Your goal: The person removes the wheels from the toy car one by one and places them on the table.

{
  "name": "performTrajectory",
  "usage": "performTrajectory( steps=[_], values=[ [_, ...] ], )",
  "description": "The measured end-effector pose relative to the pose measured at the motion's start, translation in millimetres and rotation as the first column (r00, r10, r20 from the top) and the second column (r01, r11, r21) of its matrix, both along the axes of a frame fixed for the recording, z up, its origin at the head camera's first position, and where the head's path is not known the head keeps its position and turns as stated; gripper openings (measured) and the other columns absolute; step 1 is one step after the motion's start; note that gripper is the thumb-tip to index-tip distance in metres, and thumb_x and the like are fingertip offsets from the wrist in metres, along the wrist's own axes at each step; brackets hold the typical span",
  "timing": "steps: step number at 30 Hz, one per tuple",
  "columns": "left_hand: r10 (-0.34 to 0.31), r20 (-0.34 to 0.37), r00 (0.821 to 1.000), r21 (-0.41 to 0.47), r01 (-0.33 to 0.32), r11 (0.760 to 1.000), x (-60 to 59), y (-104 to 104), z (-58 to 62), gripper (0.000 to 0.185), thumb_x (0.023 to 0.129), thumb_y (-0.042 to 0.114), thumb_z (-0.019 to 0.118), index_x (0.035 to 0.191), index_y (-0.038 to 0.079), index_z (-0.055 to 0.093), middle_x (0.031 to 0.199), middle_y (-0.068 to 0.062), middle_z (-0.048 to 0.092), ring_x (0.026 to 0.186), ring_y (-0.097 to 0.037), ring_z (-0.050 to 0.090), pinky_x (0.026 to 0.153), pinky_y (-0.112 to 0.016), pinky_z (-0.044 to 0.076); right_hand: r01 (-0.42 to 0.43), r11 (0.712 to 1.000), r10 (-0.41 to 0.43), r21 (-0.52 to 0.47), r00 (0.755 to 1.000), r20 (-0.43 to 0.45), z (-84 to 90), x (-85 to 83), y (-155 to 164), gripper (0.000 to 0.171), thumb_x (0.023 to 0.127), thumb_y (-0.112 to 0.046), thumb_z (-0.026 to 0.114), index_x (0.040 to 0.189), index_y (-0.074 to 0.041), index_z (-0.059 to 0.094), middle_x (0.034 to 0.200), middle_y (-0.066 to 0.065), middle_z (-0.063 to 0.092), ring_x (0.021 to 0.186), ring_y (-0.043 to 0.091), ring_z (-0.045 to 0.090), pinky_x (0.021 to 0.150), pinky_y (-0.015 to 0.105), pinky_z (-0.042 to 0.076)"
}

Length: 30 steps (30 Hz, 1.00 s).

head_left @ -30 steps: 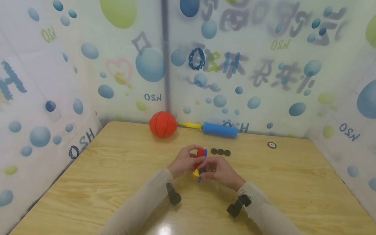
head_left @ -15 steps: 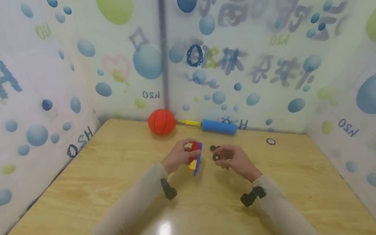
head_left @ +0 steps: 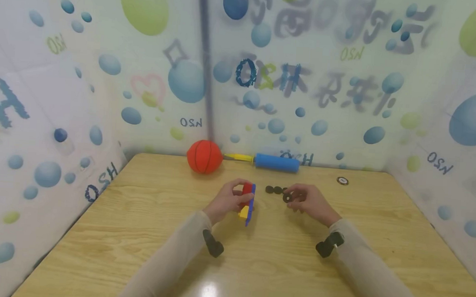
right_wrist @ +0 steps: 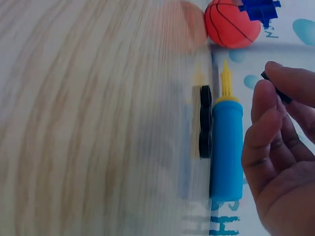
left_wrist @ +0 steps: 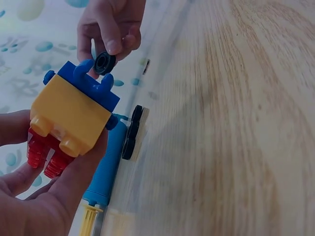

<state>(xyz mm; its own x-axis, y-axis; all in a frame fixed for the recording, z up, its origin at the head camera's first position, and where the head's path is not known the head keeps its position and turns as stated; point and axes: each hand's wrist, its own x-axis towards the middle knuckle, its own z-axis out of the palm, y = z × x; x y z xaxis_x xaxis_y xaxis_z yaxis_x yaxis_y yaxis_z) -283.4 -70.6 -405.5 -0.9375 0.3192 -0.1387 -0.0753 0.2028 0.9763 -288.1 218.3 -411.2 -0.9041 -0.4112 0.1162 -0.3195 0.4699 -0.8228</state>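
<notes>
A: Start closest to the person. What are the hands doing?

B: The left hand grips a toy block assembly, fingers and thumb curled round it, lifted just above the worktop. From the left wrist view the assembly shows a yellow block with red pieces under it and a blue plate on the far side, which has small blue pegs sticking out.

A: And the other one?

B: The right hand pinches a small black wheel between thumb and fingertips. In the left wrist view that wheel sits right at the blue pegs of the assembly, seemingly touching one of them. From the head view the two hands are apart, with the wheel to the right of the blocks and a gap between.

A: So which is it, touching or apart?

B: I cannot tell for sure; the wrist view lines them up, the head view shows space.

A: What lies beyond the hands?

B: A short row of spare black wheels lies on the worktop just behind the right hand. Farther right, well apart, is a small round disc. At the back edge by the wall rest an orange ball and, beside it, a blue pump with a yellow nozzle pointing at the ball.
</notes>
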Motion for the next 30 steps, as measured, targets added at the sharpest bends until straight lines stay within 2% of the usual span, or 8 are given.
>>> performTrajectory(
  steps=[11,17,23,30],
  values=[
    [-0.007,0.006,1.000,-0.011,0.007,1.000,1.5,0.4,0.7,0.039,0.099,0.021,0.065,0.136,0.018,0.055,0.122,-0.016,0.067,0.095,-0.019,0.070,0.078,-0.029,0.058,0.056,0.998,-0.056,0.042,0.998,0.012,-4.6,-13.3,14.9,0.040,0.083,0.003,0.071,0.123,0.002,0.065,0.097,0.021,0.071,0.075,0.022,0.070,0.057,0.029,0.054],
    [-0.010,0.000,1.000,-0.003,0.010,1.000,1.7,0.0,-0.2,0.040,0.099,0.020,0.065,0.137,0.017,0.054,0.120,-0.017,0.067,0.094,-0.019,0.069,0.076,-0.029,0.057,0.097,0.989,-0.098,0.108,0.995,0.004,-7.5,-22.2,21.0,0.037,0.082,0.000,0.075,0.118,0.000,0.068,0.094,0.019,0.071,0.076,0.018,0.066,0.058,0.029,0.053],
    [-0.005,0.013,1.000,0.002,0.005,1.000,1.9,0.1,0.8,0.041,0.099,0.021,0.065,0.137,0.017,0.053,0.122,-0.017,0.066,0.096,-0.020,0.069,0.079,-0.029,0.058,0.134,0.978,-0.139,0.158,0.990,0.024,-11.4,-32.2,25.0,0.035,0.082,-0.003,0.075,0.116,-0.004,0.069,0.093,0.016,0.070,0.068,0.016,0.061,0.056,0.030,0.053],
    [-0.007,0.011,1.000,0.021,0.007,1.000,4.4,1.2,2.2,0.040,0.099,0.019,0.065,0.137,0.016,0.053,0.119,-0.017,0.068,0.092,-0.017,0.070,0.076,-0.027,0.057,0.154,0.962,-0.161,0.225,0.987,0.015,-11.6,-41.2,27.6,0.034,0.083,-0.005,0.073,0.117,-0.005,0.070,0.096,0.017,0.071,0.083,0.022,0.064,0.067,0.031,0.051]
  ],
)
